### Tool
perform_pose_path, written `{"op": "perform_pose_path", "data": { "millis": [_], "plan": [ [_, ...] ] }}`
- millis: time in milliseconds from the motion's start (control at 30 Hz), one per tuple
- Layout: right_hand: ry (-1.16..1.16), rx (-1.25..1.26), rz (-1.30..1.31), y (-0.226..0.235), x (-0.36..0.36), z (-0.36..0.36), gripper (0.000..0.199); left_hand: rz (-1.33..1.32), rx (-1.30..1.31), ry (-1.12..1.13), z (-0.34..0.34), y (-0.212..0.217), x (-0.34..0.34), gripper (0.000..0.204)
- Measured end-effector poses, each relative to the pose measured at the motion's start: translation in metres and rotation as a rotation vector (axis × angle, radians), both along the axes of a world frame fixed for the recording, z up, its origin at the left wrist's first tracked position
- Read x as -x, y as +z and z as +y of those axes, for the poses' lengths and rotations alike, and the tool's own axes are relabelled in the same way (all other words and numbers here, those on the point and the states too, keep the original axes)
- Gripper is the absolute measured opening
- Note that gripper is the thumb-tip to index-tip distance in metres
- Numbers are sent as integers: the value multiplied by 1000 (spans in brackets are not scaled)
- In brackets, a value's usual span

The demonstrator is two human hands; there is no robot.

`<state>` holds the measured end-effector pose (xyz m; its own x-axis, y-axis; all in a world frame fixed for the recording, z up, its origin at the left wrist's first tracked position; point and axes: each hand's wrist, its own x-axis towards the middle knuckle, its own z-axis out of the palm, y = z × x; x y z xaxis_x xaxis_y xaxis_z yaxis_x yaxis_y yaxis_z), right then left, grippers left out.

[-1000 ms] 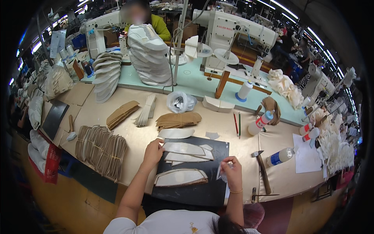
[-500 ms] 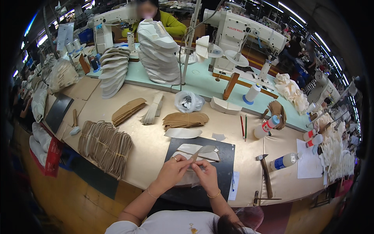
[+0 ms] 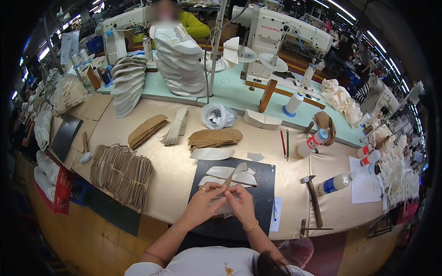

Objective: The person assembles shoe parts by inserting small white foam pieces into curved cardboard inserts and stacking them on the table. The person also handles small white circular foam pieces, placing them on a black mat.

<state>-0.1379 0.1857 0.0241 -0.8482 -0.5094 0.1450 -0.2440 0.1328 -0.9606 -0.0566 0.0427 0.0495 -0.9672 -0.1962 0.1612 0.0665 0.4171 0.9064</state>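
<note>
Over the black board (image 3: 264,184), a curved shoe-upper piece (image 3: 229,178), brown on one face and pale grey at its tip, stands tilted between my fingertips. My left hand (image 3: 202,204) pinches its lower end, and my right hand (image 3: 242,207) grips it from the other side with fingers closed. Just beyond them, white cut pieces with brown edges (image 3: 220,172) lie on the board. Another pale piece (image 3: 212,153) rests at the board's far edge, beside a small grey scrap (image 3: 255,157). Part of a pale piece shows beneath my hands, mostly hidden.
Tied brown bundles (image 3: 122,172) stand at left; brown stacks (image 3: 215,138) and a scrap bag (image 3: 218,117) lie ahead. At right are a hammer (image 3: 314,202), a clear bottle (image 3: 336,183), a glue bottle (image 3: 312,142) and pencils (image 3: 284,145). Sewing machines (image 3: 285,34) and a person (image 3: 193,23) are beyond.
The piece has turned more upright in my fingers, its tip swinging away from me. Both hands stay close together. The whole view has shifted slightly.
</note>
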Motion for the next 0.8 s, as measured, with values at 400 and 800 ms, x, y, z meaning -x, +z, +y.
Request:
{"op": "perform_pose_path", "data": {
  "millis": [400, 800],
  "plan": [
    [364, 281, -809, -6, 4, 12, 15, -214, -840, 56, -20, -12, -4, 15],
    [200, 206, -719, 16, 24, 36, 18, -248, -718, 108, -23, -6, -8, 16]
  ]
}}
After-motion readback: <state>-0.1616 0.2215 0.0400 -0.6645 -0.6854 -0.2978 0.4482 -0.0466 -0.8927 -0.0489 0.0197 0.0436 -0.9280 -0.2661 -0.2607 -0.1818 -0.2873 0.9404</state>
